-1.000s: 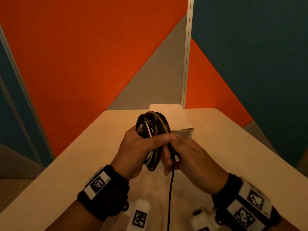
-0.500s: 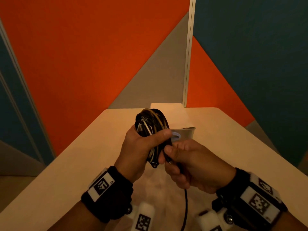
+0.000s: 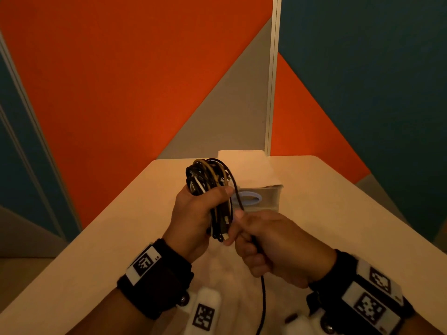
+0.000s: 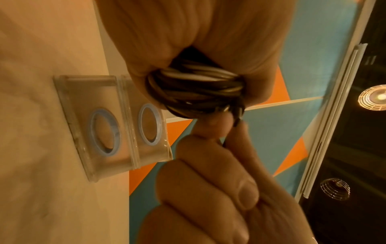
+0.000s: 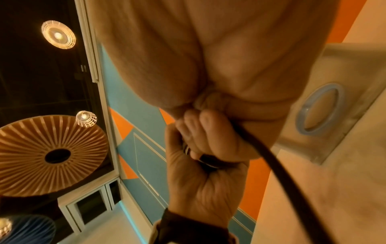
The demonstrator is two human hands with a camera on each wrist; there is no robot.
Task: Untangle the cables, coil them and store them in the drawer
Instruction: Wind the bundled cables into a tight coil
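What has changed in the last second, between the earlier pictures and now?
The right hand slid down the loose black cable, away from the bundle; its thumb now sits lower, and a loop arcs up to the top. The left hand still grips the cable bundle over the table, before the clear drawer.

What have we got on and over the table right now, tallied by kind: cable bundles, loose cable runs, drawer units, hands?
Cable bundle, mixed black, white and tan strands, gripped by the left hand: 1
Loose black cable, trailing from the right hand: 1
Clear drawer unit with blue ring pulls: 1
Hands: 2
Total: 5
Strands inside the bundle cannot be counted.
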